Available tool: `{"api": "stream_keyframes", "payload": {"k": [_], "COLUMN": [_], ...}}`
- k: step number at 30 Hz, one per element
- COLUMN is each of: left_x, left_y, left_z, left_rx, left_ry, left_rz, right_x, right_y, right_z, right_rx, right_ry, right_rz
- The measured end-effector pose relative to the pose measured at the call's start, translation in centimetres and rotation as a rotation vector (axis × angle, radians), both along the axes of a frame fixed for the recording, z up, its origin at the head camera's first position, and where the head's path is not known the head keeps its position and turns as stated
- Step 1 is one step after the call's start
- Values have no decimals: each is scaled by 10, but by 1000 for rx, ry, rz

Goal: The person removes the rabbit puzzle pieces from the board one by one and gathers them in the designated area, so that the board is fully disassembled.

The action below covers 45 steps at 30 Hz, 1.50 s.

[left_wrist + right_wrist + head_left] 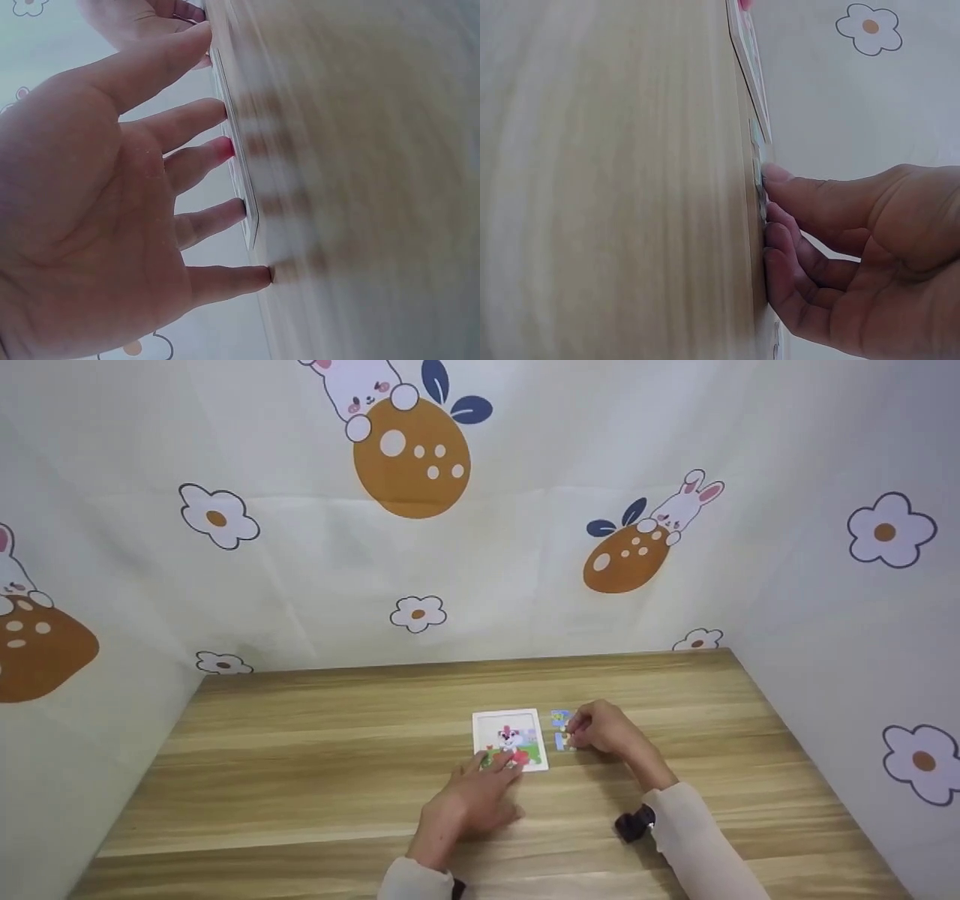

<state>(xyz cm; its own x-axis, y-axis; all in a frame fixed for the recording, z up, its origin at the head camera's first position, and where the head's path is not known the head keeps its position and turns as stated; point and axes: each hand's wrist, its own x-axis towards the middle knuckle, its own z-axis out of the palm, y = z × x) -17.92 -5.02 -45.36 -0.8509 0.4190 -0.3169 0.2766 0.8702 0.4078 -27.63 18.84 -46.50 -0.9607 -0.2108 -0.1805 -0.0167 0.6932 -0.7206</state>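
Observation:
A white-framed picture puzzle board (482, 721) lies on the table, partly filled with a cartoon animal on green. My left hand (471, 804) rests its nearly straight fingertips on the board's near part; in the left wrist view the board (250, 221) appears edge-on under these fingers. Just right of the board lie loose blue puzzle pieces (559, 717). Over them, my right hand (611, 729) pinches at a puzzle piece with curled fingers. In the right wrist view the thumb touches a piece (758, 178), close to the tabletop; the fingers partly hide it.
The wood-grain table (315, 765) reaches back to a pale curtain (510, 555) printed with rabbits, oranges and flowers. Similar fabric hangs at both sides. A black device (634, 823) sits at the right wrist, by the light sleeve (701, 840).

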Motion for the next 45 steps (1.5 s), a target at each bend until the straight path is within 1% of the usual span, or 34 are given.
{"api": "stream_keyframes", "payload": {"k": [3, 5, 9, 12, 16, 19, 22, 27, 30, 32, 35, 37, 41, 45], "left_x": [1, 1, 3, 5, 7, 8, 7, 7, 7, 7, 7, 7, 8, 10], "left_y": [-1, -2, -2, 1, 9, 16, 21, 23, 24, 25, 27, 26, 25, 24], "left_z": [0, 0, 1, 4, 7, 8, 3, -13, -22, -25, -30, -33, -37, -37], "left_rx": [-3, 5, 25, 28, 11, -28, -72, -147, -185, -216, -286, -313, -314, -313], "left_ry": [7, 6, 40, 77, 94, 121, 181, 363, 461, 495, 542, 560, 582, 584], "left_rz": [-1, 1, -7, -19, -38, -62, -86, -145, -175, -191, -215, -233, -246, -235], "right_x": [-1, 0, 1, 1, 0, -1, -1, -4, -7, -10, -12, -13, -19, -24], "right_y": [-1, -1, 0, 0, -4, -9, -16, -29, -36, -40, -45, -48, -53, -57], "right_z": [-2, -2, 1, 5, 8, 9, 11, 11, 9, 7, 6, 6, 5, 1], "right_rx": [7, 11, 15, 1, -28, -45, -64, -74, -67, -55, -39, -43, -56, -58], "right_ry": [4, 17, 36, 43, 62, 73, 82, 104, 104, 108, 98, 94, 101, 83], "right_rz": [-2, 13, 34, 38, 33, 23, 48, 144, 184, 208, 221, 234, 272, 313]}}
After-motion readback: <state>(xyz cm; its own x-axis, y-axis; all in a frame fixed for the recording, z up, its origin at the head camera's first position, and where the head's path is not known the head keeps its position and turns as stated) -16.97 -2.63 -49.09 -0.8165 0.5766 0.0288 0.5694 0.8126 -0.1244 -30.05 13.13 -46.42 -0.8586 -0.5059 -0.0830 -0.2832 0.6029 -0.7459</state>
